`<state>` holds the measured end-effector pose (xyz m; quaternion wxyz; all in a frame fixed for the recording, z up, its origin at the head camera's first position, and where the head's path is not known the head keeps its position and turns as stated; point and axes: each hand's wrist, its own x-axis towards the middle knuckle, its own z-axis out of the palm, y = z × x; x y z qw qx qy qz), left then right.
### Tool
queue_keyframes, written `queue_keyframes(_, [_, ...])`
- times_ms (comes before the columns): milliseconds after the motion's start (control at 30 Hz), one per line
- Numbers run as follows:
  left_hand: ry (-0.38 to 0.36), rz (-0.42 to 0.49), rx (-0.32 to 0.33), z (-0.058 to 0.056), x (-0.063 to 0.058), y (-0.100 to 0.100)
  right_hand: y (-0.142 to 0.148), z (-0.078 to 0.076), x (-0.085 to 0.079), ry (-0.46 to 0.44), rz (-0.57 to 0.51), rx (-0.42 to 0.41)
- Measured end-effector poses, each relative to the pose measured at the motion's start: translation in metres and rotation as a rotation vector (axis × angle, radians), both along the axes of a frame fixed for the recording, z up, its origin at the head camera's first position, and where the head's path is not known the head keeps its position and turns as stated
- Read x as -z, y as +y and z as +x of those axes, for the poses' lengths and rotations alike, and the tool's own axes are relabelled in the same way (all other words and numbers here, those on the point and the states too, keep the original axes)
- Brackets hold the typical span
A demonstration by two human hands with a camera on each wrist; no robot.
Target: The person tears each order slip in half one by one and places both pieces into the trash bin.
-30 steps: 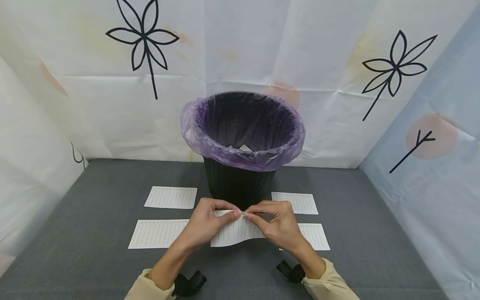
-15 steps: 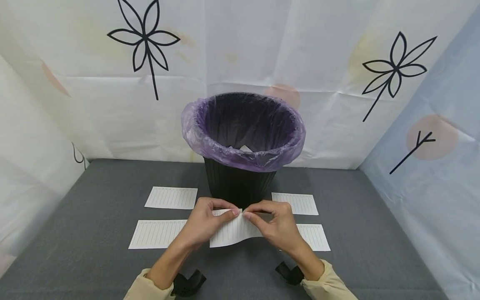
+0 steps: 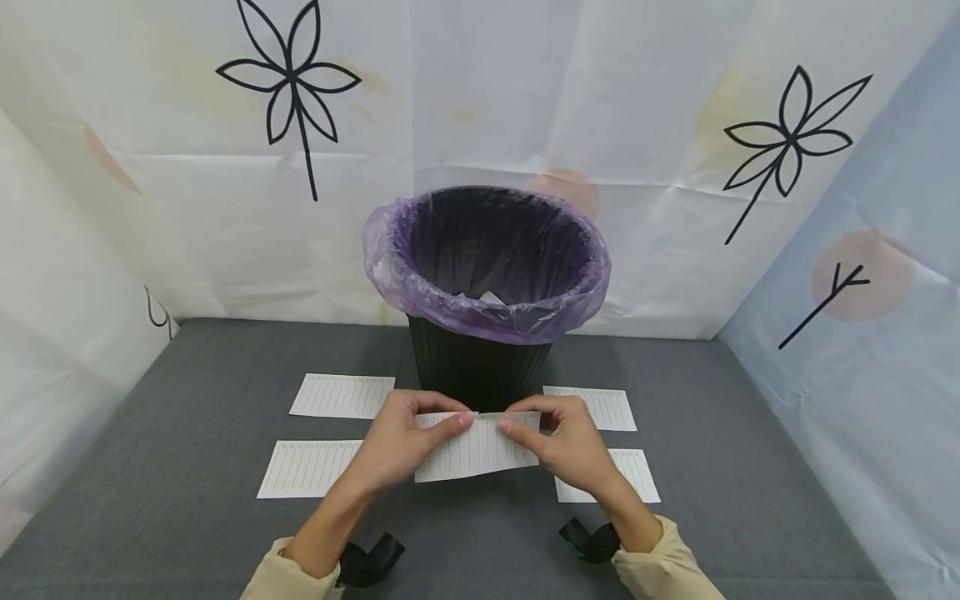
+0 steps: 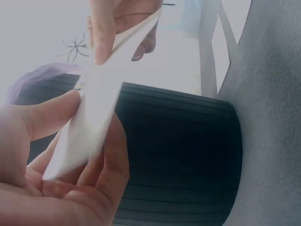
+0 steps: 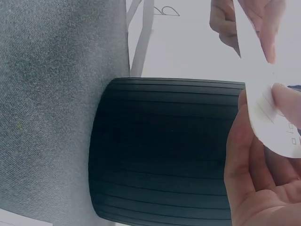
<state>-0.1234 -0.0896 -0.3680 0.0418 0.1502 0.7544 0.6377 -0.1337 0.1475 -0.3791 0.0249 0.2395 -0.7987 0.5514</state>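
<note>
In the head view a white paper slip with ruled lines is held up in front of the black bin. My left hand pinches its left part, thumb on the near face and fingers behind. My right hand pinches the right part the same way, a short gap between the thumbs. A small break shows in the top edge between them; how deep it runs I cannot tell. The left wrist view shows the slip slanting between both hands, and in the right wrist view the slip bends near my right thumb.
Behind the hands stands a black bin with a purple liner over its rim and white scraps inside. Ruled slips lie on the grey table: two on the left, one nearer and one farther, and two on the right.
The thumbs have moved apart along the slip's top edge, the right hand shifting right. The slip has risen slightly and flattened, and its right end now shows.
</note>
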Motion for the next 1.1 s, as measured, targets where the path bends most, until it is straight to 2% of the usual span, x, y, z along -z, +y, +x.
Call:
queue_keyframes(333, [0.015, -0.058, 0.035, -0.0044, 0.0025, -0.0055, 0.0015, -0.0023, 0.0011, 0.045, -0.004, 0.022])
queue_keyframes(567, [-0.011, -0.047, 0.003, -0.0053, 0.003, -0.006, -0.0009, -0.0001, 0.0002, 0.06, -0.032, 0.024])
queue_keyframes(700, [-0.013, -0.045, -0.021, -0.0054, 0.0034, -0.0063, -0.0013, -0.0003, 0.0006, 0.097, -0.056, 0.027])
queue_keyframes(1100, [-0.022, -0.019, -0.139, -0.0086, 0.0034, -0.01, 0.003, -0.0011, -0.0033, 0.198, -0.157, 0.025])
